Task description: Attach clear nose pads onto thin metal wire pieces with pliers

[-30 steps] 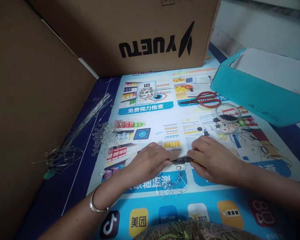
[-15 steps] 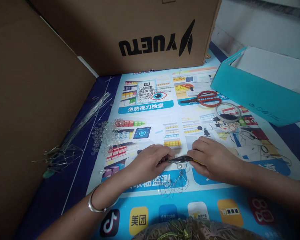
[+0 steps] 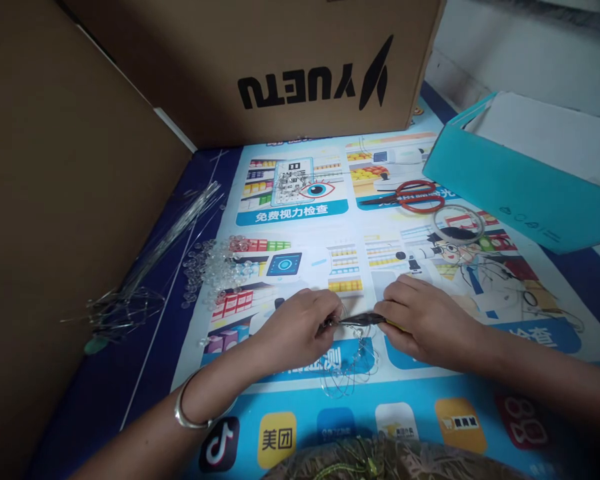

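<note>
Wire piece (image 3: 349, 363): thin looped wire w/ a few clear beads, lying on the mat (image 3: 300, 220) just below and between both hands, top end drawn up into the grip. Left hand (image 3: 295, 327) pinches the wire end, fingers clenched on it. Right hand (image 3: 425, 320) closed round pliers (image 3: 363, 321); tips meet the wire right beside the left fingertips.

Judgement: bend is done well if the left pinch sits tight against the plier tips, so wire can't spring or kink; turn from the wrist, light squeeze, keep the loops flat on the mat so beads don't slide off.

Surface: printed poster mat, bright, busy pattern; clear beads (image 3: 215, 267) hard to see on it. Wire bundle (image 3: 150, 267) far left. Scissors (image 3: 405, 197) and tape ring (image 3: 459, 223) beyond the right hand.

Room: cardboard box (image 3: 260, 60) at back, cardboard panel (image 3: 45, 200) left, teal box (image 3: 520, 180) right.
</note>
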Demonstrator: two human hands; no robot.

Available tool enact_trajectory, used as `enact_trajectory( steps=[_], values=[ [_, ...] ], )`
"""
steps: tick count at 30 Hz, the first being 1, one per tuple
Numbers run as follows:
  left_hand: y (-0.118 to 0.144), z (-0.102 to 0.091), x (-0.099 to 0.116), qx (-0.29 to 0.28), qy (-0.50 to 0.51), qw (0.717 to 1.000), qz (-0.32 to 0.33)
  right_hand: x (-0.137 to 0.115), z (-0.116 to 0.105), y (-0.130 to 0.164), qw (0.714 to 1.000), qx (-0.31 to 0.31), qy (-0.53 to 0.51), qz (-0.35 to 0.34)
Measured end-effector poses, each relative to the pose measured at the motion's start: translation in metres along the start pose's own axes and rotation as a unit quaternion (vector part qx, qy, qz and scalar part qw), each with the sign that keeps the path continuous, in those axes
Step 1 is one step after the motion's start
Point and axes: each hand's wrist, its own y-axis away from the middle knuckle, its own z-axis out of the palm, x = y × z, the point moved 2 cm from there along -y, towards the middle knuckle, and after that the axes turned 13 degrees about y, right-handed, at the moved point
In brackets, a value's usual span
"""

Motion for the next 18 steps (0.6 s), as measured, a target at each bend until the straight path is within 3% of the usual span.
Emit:
enact_trajectory(
  steps=[7,18],
  values=[
    [0.002,-0.004,-0.003,-0.024,0.020,0.999,0.036,0.002,0.001,0.001,1.000,-0.014,-0.008,-0.001],
    [0.004,0.003,-0.010,-0.012,-0.016,0.997,0.076,0.006,-0.007,0.003,0.998,-0.058,-0.005,-0.006]
  ],
)
